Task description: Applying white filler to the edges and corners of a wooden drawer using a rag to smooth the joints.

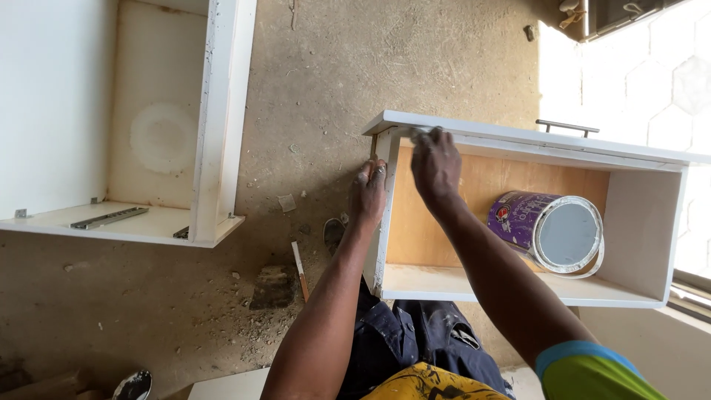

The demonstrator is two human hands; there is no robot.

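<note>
Far left on the concrete floor (pixel 318 67): white cabinet carcass (pixel 222 118) lying open, metal drawer runner (pixel 109 217) on its lower panel. Near the floor's bottom edge, debris w/ a thin stick (pixel 299 270). Centre: left hand (pixel 368 194) gripping the left side wall of a white drawer box (pixel 518 285), fingers curled over that edge. Just right, right hand (pixel 435 164) at the drawer's top-left corner, closed on a small tool (pixel 419 133); can't tell what kind. Hands close together but not touching. Inside the drawer, toward its right wall: purple paint tin (pixel 546 230) on its side, lid facing camera. Drawer handle (pixel 566 127) on the far front panel.
</note>
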